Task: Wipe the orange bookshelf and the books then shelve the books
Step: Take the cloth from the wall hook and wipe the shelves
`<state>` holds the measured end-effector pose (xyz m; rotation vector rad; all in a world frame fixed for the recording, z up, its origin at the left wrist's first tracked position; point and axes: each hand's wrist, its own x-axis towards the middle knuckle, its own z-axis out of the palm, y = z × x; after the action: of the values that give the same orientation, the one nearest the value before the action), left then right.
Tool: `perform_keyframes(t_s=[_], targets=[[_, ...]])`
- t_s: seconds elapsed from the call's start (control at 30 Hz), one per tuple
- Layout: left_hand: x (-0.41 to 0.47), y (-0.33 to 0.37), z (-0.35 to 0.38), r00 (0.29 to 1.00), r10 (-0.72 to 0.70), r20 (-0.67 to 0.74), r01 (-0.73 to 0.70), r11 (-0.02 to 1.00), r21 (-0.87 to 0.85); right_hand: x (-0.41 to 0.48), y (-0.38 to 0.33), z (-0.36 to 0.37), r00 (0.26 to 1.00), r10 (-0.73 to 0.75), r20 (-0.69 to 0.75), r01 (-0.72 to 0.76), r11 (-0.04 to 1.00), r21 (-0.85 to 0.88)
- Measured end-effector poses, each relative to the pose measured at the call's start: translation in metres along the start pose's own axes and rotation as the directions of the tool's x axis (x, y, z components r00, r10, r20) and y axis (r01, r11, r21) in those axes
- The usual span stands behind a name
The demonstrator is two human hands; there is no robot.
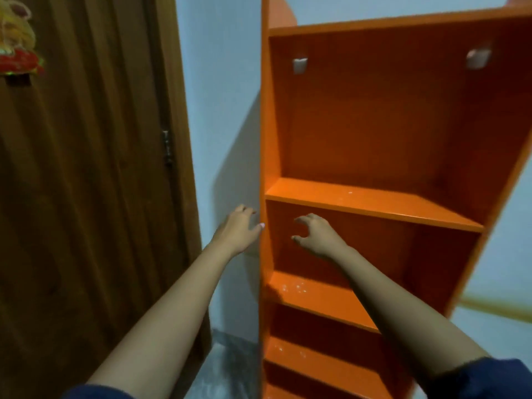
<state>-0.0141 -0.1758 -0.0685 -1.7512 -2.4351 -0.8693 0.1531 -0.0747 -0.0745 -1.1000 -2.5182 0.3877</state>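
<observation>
Bookshelf, orange: stands upright straight ahead of both hands, shelves speckled with pale spots. Left hand: fingers spread, holding nothing, lies beside the outer left side panel with the thumb tip at its front edge; contact unclear. Right hand: fingers half-curled, apart, around nothing, hovers inside a middle compartment; door left of the left hand.

A dark brown wooden door fills the left side, with a red and yellow ornament hanging near its top and a metal hinge at its right edge. Beside it a pale blue wall meets a grey floor. A blurred yellow strip crosses the wall at far right.
</observation>
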Motion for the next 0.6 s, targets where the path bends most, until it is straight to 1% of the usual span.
perform_keyframes(t_s=[0.07,0.13,0.3,0.43,0.6], targets=[[0.011,0.037,0.005,0.994,0.107,0.008,-0.107,0.992,-0.063,-0.022,0.021,-0.035,0.997,0.076,-0.03,-0.078,0.995,-0.066],[0.019,0.075,0.012,0.979,0.204,0.013,-0.202,0.975,-0.091,-0.043,0.042,-0.071,0.988,0.128,-0.083,-0.138,0.982,-0.128],[0.027,0.176,0.035,0.921,0.389,0.038,-0.378,0.911,-0.162,-0.101,0.093,-0.147,0.946,0.227,-0.23,-0.273,0.942,-0.195],[0.026,0.26,0.053,0.847,0.532,0.003,-0.513,0.82,-0.253,-0.142,0.136,-0.193,0.882,0.316,-0.35,-0.392,0.904,-0.173],[0.025,0.356,0.081,0.744,0.668,-0.034,-0.639,0.695,-0.328,-0.173,0.2,-0.238,0.785,0.43,-0.447,-0.509,0.858,-0.069]])
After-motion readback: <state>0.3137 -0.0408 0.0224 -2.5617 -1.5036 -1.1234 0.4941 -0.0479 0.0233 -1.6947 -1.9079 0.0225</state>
